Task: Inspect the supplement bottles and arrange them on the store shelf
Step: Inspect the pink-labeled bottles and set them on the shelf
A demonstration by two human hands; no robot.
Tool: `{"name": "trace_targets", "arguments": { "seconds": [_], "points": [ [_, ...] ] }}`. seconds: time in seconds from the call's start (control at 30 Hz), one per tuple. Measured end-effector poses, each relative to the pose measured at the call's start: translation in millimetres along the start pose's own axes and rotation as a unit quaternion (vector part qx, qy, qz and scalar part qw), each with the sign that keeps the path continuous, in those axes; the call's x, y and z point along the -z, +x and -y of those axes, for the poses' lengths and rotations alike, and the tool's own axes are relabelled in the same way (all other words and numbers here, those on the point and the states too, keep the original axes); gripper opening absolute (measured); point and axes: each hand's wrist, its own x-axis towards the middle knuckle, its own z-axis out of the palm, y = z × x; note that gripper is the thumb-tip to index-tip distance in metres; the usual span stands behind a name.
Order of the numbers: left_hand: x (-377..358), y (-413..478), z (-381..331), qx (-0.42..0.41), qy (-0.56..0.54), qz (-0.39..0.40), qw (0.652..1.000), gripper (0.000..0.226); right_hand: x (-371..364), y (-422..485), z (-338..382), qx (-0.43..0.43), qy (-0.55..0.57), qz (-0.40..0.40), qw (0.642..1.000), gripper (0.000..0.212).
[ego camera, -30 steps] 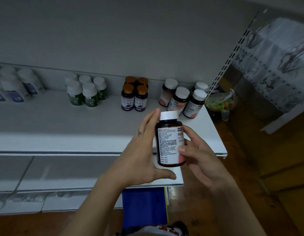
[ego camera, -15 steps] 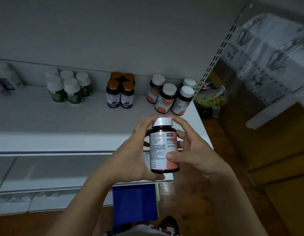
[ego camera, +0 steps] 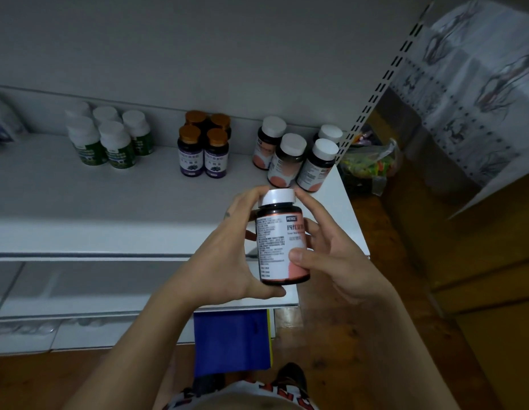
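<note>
Bottle rotated, clasped between left and right fingers.

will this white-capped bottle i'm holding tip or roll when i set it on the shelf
The held bottle looks rigid and squat, so upright on the shelf it probably stands steadily. Its body is round, so on its side it would likely roll. Both the left hand and right hand grip it.

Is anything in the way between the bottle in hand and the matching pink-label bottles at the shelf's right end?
Nothing visible. The held bottle, gripped by the left hand and right hand, is just in front of the pink-label bottles; the shelf strip between them shows bare.
</note>
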Motion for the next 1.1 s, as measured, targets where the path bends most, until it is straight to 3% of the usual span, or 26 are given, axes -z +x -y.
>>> {"name": "trace_targets", "arguments": {
  "seconds": [0.1, 0.2, 0.43, 0.8, 1.0, 1.1],
  "points": [
    [1, 3, -4, -0.026, 0.038, -0.013, 0.999, 0.127, -5, 1, -8, 0.001, 0.073, 0.019, 0.997, 0.076],
    [-1, 3, -5, -0.046, 0.050, -0.013, 0.998, 0.134, -6, 0, -14, 0.006, 0.127, 0.031, 0.991, 0.081],
    [1, 3, -6, -0.044, 0.041, 0.023, 0.998, 0.138, -1, -2, -13, 0.006, 0.118, 0.031, 0.992, 0.089],
    [9, 0, 8, 0.017, 0.055, 0.069, 0.996, 0.140, -11, 6, 4, -0.019, -0.054, -0.053, 0.997, 0.089],
    [18, -5, 16, 0.052, 0.031, 0.024, 0.998, 0.128, -26, 11, 11, -0.004, -0.143, -0.076, 0.987, 0.088],
    [21, -6, 17, 0.053, 0.010, 0.004, 0.999, 0.126, -31, 14, 11, 0.013, -0.121, -0.068, 0.990, 0.080]
  ]
}}
